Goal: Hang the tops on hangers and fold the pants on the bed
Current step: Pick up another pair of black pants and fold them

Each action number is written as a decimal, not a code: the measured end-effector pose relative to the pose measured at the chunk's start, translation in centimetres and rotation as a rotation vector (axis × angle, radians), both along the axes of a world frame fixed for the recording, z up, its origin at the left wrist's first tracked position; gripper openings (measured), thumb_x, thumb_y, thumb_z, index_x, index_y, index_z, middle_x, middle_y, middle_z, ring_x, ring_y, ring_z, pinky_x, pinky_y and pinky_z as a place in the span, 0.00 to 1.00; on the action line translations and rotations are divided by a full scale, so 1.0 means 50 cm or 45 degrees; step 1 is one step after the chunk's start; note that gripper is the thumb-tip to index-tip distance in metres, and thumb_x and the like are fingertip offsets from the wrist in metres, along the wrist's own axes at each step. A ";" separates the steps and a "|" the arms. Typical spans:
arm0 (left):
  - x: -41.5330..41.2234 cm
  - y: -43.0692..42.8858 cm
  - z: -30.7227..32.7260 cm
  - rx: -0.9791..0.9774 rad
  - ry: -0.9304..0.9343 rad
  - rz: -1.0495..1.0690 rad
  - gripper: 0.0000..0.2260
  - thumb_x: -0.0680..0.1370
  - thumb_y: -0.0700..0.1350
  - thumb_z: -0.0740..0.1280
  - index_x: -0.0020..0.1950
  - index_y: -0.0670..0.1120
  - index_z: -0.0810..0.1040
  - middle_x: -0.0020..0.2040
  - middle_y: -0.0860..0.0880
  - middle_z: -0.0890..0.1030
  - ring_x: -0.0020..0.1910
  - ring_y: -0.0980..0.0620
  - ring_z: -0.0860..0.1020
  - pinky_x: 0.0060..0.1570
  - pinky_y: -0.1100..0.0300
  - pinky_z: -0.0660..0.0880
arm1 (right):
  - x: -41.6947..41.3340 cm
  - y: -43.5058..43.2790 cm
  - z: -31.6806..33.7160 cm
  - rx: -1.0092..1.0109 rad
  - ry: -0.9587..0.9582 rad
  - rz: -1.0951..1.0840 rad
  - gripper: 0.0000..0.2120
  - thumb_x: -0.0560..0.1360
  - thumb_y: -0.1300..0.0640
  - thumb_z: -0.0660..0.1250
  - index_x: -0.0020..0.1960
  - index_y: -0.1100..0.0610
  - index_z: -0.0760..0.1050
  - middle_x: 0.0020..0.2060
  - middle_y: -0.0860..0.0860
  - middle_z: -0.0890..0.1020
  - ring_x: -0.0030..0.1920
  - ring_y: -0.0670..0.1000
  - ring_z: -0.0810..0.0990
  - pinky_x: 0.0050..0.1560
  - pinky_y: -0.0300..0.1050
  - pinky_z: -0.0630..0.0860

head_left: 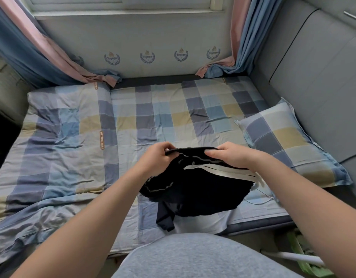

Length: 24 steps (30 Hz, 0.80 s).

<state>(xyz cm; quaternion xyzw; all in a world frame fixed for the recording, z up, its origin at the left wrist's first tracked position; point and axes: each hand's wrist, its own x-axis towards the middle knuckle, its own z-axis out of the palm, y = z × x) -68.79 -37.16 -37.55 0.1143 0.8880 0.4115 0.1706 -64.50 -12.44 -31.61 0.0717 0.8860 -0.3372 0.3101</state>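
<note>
Holding: your left hand and right hand each pinch the top edge of the black garment.
Garment: lifted at that edge, rest lying on the checked bed near you.

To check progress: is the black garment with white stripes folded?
Not folded. The left hand and right hand grip the raised edge of the black striped garment; the rest lies bunched on the checked bedsheet.

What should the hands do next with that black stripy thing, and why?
Probably lift the black striped garment and shake it open. The left hand and right hand both pinch its top edge, but the rest hangs bunched over the plaid bed sheet, so top or pants is unclear.
</note>
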 end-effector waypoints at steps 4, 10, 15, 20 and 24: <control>-0.026 -0.011 -0.003 -0.250 0.179 0.050 0.13 0.76 0.34 0.63 0.51 0.49 0.81 0.49 0.50 0.82 0.48 0.48 0.78 0.49 0.52 0.78 | -0.019 0.018 -0.031 0.193 0.165 0.103 0.09 0.81 0.57 0.62 0.44 0.55 0.78 0.37 0.52 0.80 0.40 0.55 0.76 0.40 0.47 0.71; -0.033 -0.077 -0.081 -0.601 0.248 0.138 0.13 0.72 0.31 0.60 0.47 0.47 0.76 0.47 0.50 0.76 0.51 0.45 0.75 0.40 0.52 0.73 | -0.015 0.075 -0.099 0.505 0.281 -0.042 0.17 0.72 0.68 0.58 0.49 0.51 0.78 0.49 0.55 0.81 0.49 0.59 0.79 0.48 0.49 0.78; -0.009 -0.142 -0.144 -0.796 0.100 0.303 0.13 0.73 0.37 0.63 0.50 0.53 0.78 0.52 0.51 0.76 0.55 0.44 0.74 0.46 0.52 0.74 | 0.020 0.111 -0.150 0.699 0.273 -0.260 0.14 0.73 0.65 0.60 0.49 0.49 0.77 0.48 0.52 0.78 0.51 0.59 0.77 0.51 0.52 0.77; -0.005 -0.159 -0.165 -0.401 -0.324 0.663 0.13 0.75 0.34 0.61 0.45 0.51 0.79 0.48 0.45 0.82 0.42 0.43 0.81 0.38 0.54 0.78 | 0.036 0.128 -0.194 0.179 0.165 -0.975 0.13 0.75 0.66 0.58 0.46 0.53 0.79 0.47 0.58 0.82 0.42 0.60 0.79 0.41 0.45 0.74; 0.009 -0.155 -0.154 0.376 -0.827 1.105 0.12 0.81 0.34 0.54 0.46 0.44 0.75 0.47 0.39 0.76 0.35 0.43 0.78 0.26 0.57 0.79 | 0.043 0.118 -0.199 -0.550 -0.262 -1.501 0.06 0.79 0.63 0.56 0.48 0.57 0.71 0.39 0.55 0.74 0.32 0.52 0.74 0.22 0.37 0.72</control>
